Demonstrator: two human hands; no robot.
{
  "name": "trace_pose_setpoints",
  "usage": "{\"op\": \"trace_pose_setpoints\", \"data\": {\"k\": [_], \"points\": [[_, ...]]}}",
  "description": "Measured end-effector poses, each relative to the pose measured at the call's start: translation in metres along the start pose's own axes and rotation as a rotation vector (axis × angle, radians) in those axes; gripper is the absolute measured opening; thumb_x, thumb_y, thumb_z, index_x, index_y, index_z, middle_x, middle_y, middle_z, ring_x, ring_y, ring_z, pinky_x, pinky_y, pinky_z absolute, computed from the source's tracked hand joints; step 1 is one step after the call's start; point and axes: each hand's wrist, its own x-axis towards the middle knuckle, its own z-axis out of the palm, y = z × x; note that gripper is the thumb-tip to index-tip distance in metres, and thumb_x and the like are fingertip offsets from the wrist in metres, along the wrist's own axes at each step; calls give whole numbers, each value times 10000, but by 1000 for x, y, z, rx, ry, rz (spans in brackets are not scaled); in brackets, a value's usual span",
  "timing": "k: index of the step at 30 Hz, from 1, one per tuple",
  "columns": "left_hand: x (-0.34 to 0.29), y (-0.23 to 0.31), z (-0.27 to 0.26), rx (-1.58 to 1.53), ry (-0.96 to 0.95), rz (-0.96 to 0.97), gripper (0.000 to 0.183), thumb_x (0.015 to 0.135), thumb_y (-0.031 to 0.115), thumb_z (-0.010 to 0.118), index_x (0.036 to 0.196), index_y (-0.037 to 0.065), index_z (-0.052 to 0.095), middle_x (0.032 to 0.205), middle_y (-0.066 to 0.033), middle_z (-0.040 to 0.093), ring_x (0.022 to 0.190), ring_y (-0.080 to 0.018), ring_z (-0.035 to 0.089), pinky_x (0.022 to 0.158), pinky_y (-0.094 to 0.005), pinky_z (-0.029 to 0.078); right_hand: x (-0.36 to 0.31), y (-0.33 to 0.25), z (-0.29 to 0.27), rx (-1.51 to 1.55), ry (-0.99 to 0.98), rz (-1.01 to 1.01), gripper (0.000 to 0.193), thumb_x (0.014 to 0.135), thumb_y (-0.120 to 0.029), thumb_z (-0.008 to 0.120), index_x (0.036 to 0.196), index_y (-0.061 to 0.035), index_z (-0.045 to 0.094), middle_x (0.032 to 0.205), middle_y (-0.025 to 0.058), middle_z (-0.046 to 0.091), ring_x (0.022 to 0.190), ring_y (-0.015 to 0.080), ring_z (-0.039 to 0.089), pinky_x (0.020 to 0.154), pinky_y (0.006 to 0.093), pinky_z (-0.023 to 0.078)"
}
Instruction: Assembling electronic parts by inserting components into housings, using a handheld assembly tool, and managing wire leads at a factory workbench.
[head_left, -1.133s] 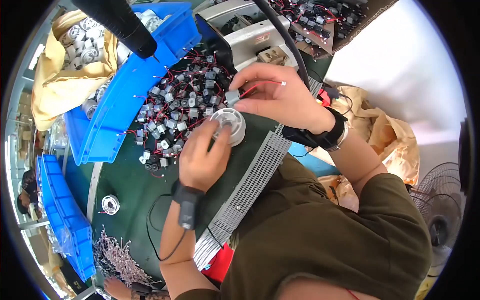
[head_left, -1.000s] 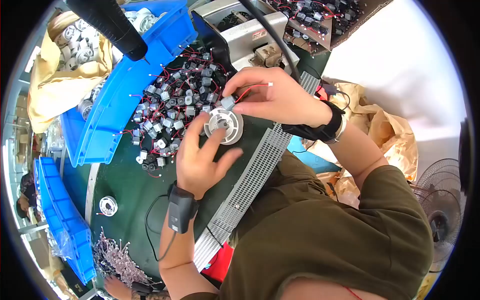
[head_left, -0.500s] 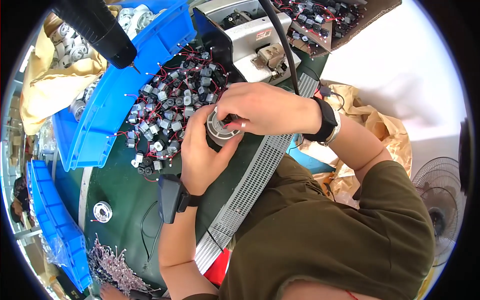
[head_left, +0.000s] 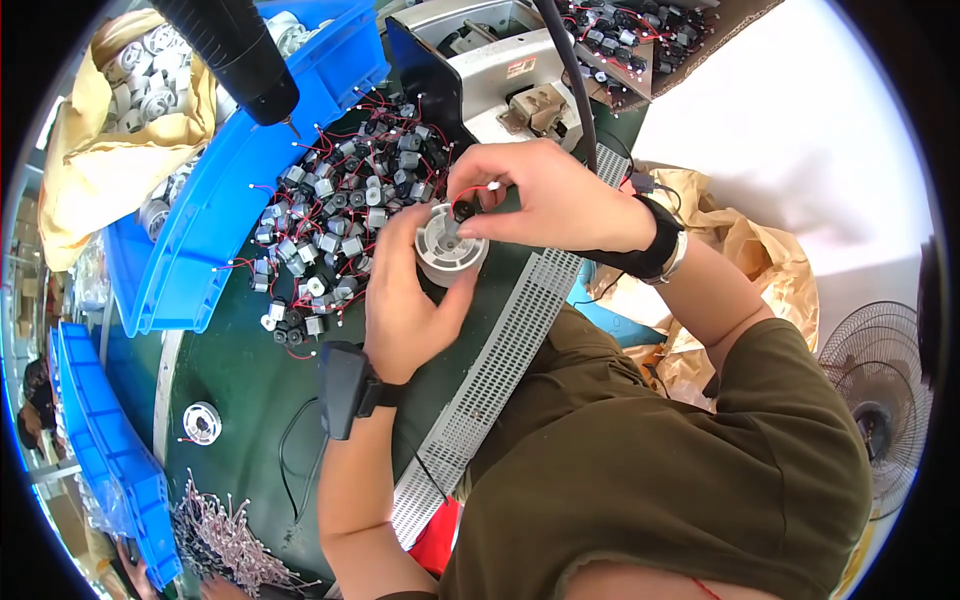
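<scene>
My left hand [head_left: 408, 325] grips a round white plastic housing [head_left: 452, 268] from its side, thumb and fingers around the wall, above the green table. Over the housing's open top, my right hand [head_left: 550, 195] pinches a small motor [head_left: 462, 212] with a black end and a red wire ending in a white plug. The motor's lower part is at the housing's middle; how far in it sits I cannot tell. Left of my hands lies a heap of small grey and black motors [head_left: 340, 220] with red wires. A second white round housing [head_left: 202, 423] rests on the table further left.
A black electric screwdriver [head_left: 245, 65] hangs at upper left, above a blue bin [head_left: 185, 290] with white parts. A grey metal machine [head_left: 510, 80] stands at the back. Bundled wires [head_left: 235, 540] lie at lower left, near another person's hand [head_left: 220, 588]. A perforated metal strip [head_left: 490, 380] edges the table.
My right hand has lifted slightly and turned, so the motor and its wire plug now show. My left hand stays around the housing. The hanging screwdriver has shifted right in view.
</scene>
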Motion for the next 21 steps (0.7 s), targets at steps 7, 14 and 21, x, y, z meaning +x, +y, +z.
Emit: {"op": "trace_pose_setpoints", "data": {"k": [7, 14, 21], "points": [[0, 1, 12, 60, 140, 37, 580, 661, 88, 760, 1147, -13, 459, 1050, -183, 526, 917, -341, 552, 775, -388, 465, 5, 11, 20, -111, 6, -104, 219, 724, -131, 722, 857, -22, 586, 757, 69, 570, 651, 193, 564, 577, 298, 454], [2, 5, 9, -1, 179, -60, 563, 663, 145, 786, 1123, 2, 495, 985, -175, 577, 888, -332, 584, 765, -376, 472, 8, 9, 17, -304, -56, -248, 145, 719, -58, 671, 804, 1, 570, 829, 103, 545, 756, 267, 575, 677, 341, 463], [-11, -4, 5, 215, 214, 162, 657, 552, 317, 817, 1099, 73, 546, 1147, -227, 499, 1045, -421, 504, 863, -500, 427, 35, -40, 5, 120, 422, -252, 214, 745, 58, 610, 946, -15, 622, 1099, 105, 544, 938, 180, 546, 778, 288, 455]]}}
